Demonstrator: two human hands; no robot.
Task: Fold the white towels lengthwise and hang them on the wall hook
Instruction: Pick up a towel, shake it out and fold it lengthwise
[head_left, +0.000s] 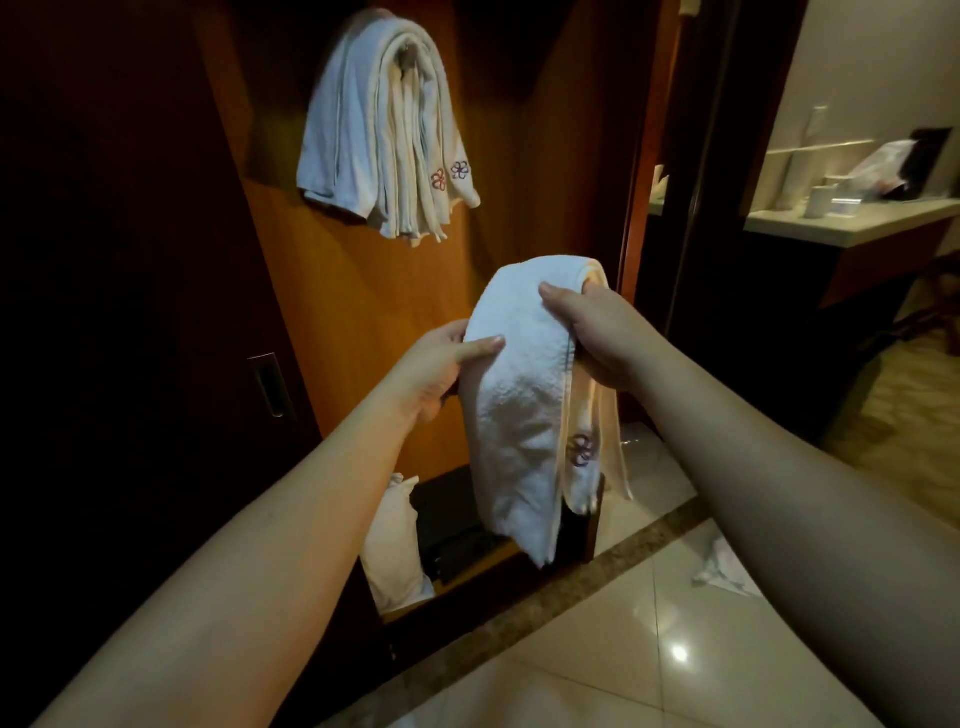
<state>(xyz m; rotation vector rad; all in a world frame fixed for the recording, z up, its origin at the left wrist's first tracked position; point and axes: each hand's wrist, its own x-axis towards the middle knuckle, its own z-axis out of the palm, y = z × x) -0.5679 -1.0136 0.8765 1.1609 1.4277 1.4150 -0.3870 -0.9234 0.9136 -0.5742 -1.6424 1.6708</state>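
A folded white towel (524, 415) with a purple flower mark hangs doubled over between my hands, in front of a wooden wall panel. My left hand (436, 371) grips its left edge, thumb on top. My right hand (592, 332) holds the folded top from the right, with its fingers curled under the fold. Higher up, several white towels (384, 135) hang in a bundle from a hook (404, 52) on the panel. The towels cover most of the hook.
A dark door with a metal handle (270, 384) stands at the left. A white cloth (397, 540) sits in the low open compartment below the panel. Another white cloth (724, 566) lies on the tiled floor. A counter (852, 221) with items is at the right.
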